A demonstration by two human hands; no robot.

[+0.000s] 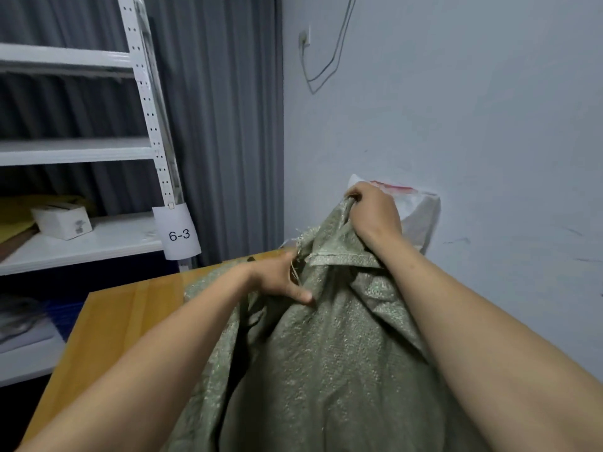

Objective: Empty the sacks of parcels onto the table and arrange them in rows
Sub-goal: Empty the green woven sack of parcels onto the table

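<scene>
While on table [114,321], sack [326,353] in fingers [356,193]

- Right in front of me the green sack [326,353] bulks up over the table [124,321] and blocks the middle and near right. My left hand [280,278] and right hand [375,210] both grip its top.
- Bare tabletop left of the green sack, open for a reach.
- Behind it a white sack [421,216] stands against the wall [456,125], closing the far right.
- Past the table's left edge a shelf unit [81,243]; its upright post [153,125] with the 6-3 label [177,234] stands near the far corner.
</scene>
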